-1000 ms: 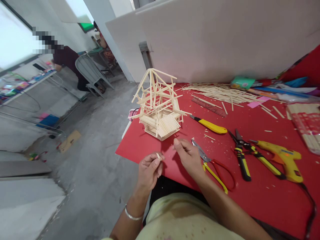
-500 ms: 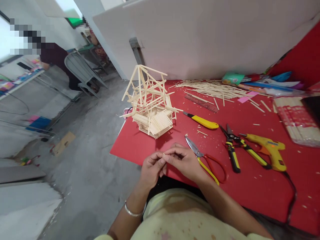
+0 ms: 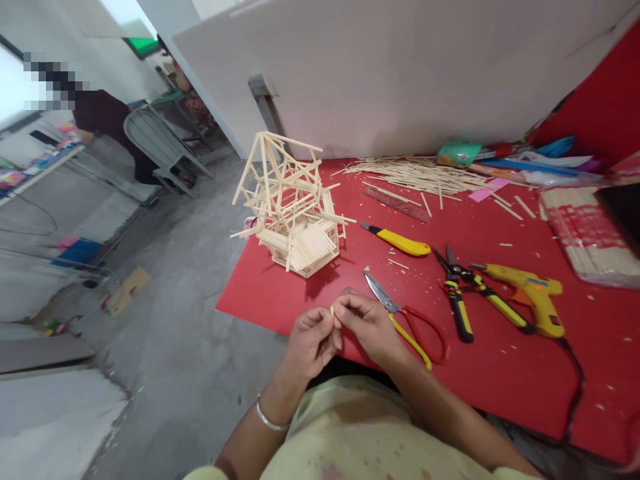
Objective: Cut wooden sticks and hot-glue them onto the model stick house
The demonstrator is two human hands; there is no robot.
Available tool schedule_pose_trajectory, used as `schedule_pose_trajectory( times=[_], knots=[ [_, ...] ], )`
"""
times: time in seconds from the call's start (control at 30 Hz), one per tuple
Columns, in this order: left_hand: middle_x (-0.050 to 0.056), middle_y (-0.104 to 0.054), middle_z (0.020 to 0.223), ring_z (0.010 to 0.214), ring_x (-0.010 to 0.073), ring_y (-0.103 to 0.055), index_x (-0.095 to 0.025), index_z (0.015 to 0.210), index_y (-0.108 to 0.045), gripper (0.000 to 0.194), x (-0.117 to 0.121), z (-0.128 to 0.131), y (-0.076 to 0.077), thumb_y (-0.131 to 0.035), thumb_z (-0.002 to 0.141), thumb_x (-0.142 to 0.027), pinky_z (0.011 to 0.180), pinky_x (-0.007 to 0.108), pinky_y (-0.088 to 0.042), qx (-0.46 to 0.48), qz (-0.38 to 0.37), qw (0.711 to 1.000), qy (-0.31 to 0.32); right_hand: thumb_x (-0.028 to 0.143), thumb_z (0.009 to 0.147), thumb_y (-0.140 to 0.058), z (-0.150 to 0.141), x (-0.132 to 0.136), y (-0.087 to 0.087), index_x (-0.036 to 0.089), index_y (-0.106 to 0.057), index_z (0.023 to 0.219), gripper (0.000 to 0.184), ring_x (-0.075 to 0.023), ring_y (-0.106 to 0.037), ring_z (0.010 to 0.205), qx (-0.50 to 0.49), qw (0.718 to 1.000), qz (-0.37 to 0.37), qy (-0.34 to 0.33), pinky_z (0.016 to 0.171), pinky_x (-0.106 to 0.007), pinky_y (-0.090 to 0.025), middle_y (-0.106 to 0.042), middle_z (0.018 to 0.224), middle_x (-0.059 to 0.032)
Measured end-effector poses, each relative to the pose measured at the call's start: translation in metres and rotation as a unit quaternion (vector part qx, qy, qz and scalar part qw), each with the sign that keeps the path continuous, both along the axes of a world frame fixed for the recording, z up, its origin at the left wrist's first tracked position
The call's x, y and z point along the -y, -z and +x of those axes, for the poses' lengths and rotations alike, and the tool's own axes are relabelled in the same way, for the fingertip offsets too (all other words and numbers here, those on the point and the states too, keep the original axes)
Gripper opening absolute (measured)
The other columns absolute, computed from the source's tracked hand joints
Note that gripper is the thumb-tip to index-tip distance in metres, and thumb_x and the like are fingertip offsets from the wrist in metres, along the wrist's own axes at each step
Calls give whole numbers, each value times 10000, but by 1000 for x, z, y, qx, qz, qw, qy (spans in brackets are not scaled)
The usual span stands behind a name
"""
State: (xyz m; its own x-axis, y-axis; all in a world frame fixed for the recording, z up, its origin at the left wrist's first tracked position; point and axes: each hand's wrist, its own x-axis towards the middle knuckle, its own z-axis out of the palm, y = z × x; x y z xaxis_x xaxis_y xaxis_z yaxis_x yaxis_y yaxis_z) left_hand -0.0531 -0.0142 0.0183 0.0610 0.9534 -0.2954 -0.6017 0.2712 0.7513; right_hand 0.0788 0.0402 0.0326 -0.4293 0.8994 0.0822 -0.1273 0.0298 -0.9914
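Note:
My left hand [image 3: 313,337] and my right hand [image 3: 364,323] meet over the table's front edge, fingertips pinched together. Between them shows a short, pale piece of wooden stick [image 3: 333,311], mostly covered by the fingers. Just beyond my hands stands a model building [image 3: 300,220] made of thin wooden sticks, with an open-frame pointed roof and a many-sided base. Scissors [image 3: 395,308] with one red and one yellow handle lie beside my right hand, their blades pointing away from me.
On the red table [image 3: 350,267] lie a yellow utility knife [image 3: 400,241], pliers [image 3: 463,290], a corded glue gun [image 3: 535,293], a ruler [image 3: 395,203], a heap of sticks [image 3: 415,177] and a packet of sticks [image 3: 580,233]. A person [image 3: 107,123] sits at another table, far left.
My fingers have turned slightly, and more of the short stick piece shows upright between them. The whole view has shifted a little; the tools and the model stay in place.

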Motion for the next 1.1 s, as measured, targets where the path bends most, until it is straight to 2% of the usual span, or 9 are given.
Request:
schedule_pose_trajectory(
  times=[0.13,0.3,0.37,0.47,0.53,0.73,0.87,0.97,1.1],
  knots=[
    [-19,-607,542,319,21,-387,-144,778,-647,269,-2,5,-4,-703,869,-391,322,134,-265,-20,-2,999,-36,364,1007,-415,1,-6,12,202,-593,784,328,-147,-574,787,144,982,102,66,728,-272,-449,-611,841,-32],
    [-33,-588,543,361,15,-388,-135,768,-671,265,-7,1,-6,-799,771,-367,360,135,-284,-116,-11,986,-116,427,991,-467,19,-16,23,177,-637,706,415,-163,-566,716,416,864,224,173,648,-286,-368,-623,762,-70],
    [-25,-602,557,366,19,-398,-133,782,-681,267,-9,-1,-6,-786,782,-379,360,140,-282,-125,-8,985,-123,440,979,-501,24,-19,19,183,-672,728,398,-149,-575,699,390,881,217,159,650,-276,-384,-634,757,-57],
    [-11,-625,589,364,21,-419,-131,816,-700,263,-10,-1,-7,-729,837,-391,354,146,-273,-129,8,987,-97,394,970,-533,23,-18,6,223,-714,1018,254,-134,-618,780,236,956,154,76,724,-255,-459,-684,917,-35],
    [-12,-619,585,360,21,-424,-128,773,-689,267,-9,0,-7,-711,855,-381,354,149,-282,-131,21,988,-81,368,960,-552,18,-17,-4,229,-715,1063,237,-135,-632,830,149,982,115,19,767,-259,-490,-697,966,-33],
    [12,-643,599,357,42,-454,-123,731,-666,310,-7,-1,-4,-751,806,-411,331,159,-295,-108,-27,993,-31,339,975,-528,14,-15,-12,214,-735,794,303,-135,-604,780,96,988,118,-39,763,-275,-503,-652,755,-14],
    [1,-611,547,333,29,-406,-112,713,-680,335,-11,6,0,-772,779,-427,324,159,-287,-75,-55,996,4,324,998,-478,34,-6,-1,231,-744,985,282,-135,-630,824,141,979,145,-17,788,-269,-520,-673,860,-27],
    [-5,-640,583,358,23,-415,-126,775,-697,271,-17,15,1,-831,723,-356,339,145,-309,-40,-49,998,-15,296,987,-471,63,7,14,220,-670,1205,305,-188,-638,974,294,930,208,80,892,-321,-511,-693,1051,-77],
    [-6,-657,629,390,29,-449,-137,822,-692,245,-24,22,1,-839,724,-306,356,141,-342,7,-32,999,-16,273,891,-555,99,29,37,176,-579,1323,444,-277,-601,1033,563,781,239,128,823,-355,-511,-653,1115,-135]
  ],
)
